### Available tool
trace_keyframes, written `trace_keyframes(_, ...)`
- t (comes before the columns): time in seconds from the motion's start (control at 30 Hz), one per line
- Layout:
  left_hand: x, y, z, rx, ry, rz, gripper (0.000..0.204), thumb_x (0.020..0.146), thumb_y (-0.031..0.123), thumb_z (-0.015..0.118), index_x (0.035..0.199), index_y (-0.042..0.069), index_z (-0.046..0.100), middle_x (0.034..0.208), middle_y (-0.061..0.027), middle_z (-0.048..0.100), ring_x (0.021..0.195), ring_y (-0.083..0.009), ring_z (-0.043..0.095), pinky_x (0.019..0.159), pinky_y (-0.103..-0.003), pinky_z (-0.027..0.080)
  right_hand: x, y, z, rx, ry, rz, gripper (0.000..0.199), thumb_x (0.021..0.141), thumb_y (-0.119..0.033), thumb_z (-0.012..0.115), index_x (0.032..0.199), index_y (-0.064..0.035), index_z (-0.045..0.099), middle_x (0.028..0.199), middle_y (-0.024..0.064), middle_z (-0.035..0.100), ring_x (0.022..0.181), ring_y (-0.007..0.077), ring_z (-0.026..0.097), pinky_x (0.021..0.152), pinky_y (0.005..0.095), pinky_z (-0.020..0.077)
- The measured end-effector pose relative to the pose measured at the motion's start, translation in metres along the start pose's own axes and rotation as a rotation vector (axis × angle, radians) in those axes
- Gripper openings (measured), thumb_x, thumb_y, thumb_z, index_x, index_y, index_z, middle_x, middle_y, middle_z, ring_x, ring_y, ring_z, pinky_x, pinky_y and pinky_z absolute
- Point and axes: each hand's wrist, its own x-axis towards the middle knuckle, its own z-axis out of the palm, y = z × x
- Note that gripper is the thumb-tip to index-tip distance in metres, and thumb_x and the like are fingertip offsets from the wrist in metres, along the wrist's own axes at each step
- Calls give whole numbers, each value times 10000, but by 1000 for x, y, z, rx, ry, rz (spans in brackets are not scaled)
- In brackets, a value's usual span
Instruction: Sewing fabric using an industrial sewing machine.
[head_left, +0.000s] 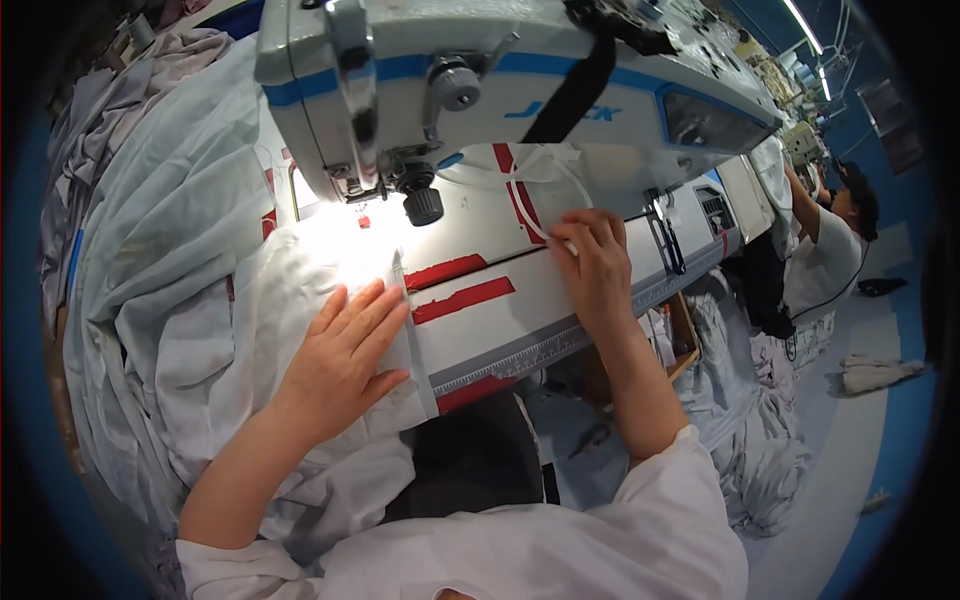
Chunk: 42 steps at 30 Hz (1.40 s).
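My left hand [350,350] lies flat with its fingers apart on a white cloth [310,265], close to the cloth's straight right edge. My right hand [597,265] is over the bed's front part, its thumb and fingers closed on a narrow white strip [578,183]. That strip curves in a loop under the machine arm. The white and blue sewing machine [400,95] stands in front of me, its lamp glaring over the presser-foot area. Glare hides the needle and the nearby cloth edge.
Red tape pieces [465,298] and a ruler strip [520,362] mark the machine bed. Pale grey-green cloth [160,200] is heaped at the left. More fabric [740,410] piles up at the lower right. Farther right, a person [835,230] in a white top works.
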Motion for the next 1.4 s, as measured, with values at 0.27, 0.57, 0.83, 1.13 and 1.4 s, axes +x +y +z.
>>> trace_keyframes(0.27, 25, 62, -14, -208, 225, 22, 491, 802, 245, 669, 1210, 8, 530, 1190, -168, 547, 972, -310, 596, 812, -361, 498, -14, -95, -12, 456, -227, -425, 84, 749, -96, 663, 815, -57, 630, 805, 41, 618, 664, 195, 631, 560, 296, 516)
trace_keyframes(0.57, 40, -24, -36, -307, 195, -408, 149, 835, 170, 622, 779, 35, 597, 702, -106, 570, 671, -284, 590, 619, -368, 460, 64, -70, 38, 835, -689, 19, 105, 842, -93, 645, 926, -34, 668, 763, 77, 665, 645, 112, 610, 576, 273, 469)
trace_keyframes(0.83, 39, -57, -17, 43, 350, -211, 172, 767, 19, 627, 914, 106, 603, 939, -46, 578, 690, -233, 597, 577, -346, 480, 47, -40, 119, 579, -495, 166, 131, 770, -158, 654, 795, -31, 633, 831, 145, 659, 796, 280, 643, 640, 387, 494)
trace_keyframes(1.13, 34, -71, -2, 153, 287, -40, 292, 711, 51, 597, 990, 109, 660, 1006, -22, 638, 857, -187, 630, 707, -295, 525, 21, -74, 76, 599, -436, -135, 89, 721, -66, 585, 795, -17, 571, 1147, 197, 528, 1173, 339, 453, 1047, 472, 319)
trace_keyframes(1.4, 36, -59, -9, 99, 234, -121, 418, 680, -62, 625, 1070, 86, 653, 953, -82, 644, 846, -265, 620, 732, -338, 501, 28, -74, 59, 407, -494, -336, 324, 776, -45, 534, 1083, 62, 543, 1252, 223, 489, 1231, 340, 437, 1063, 438, 323)
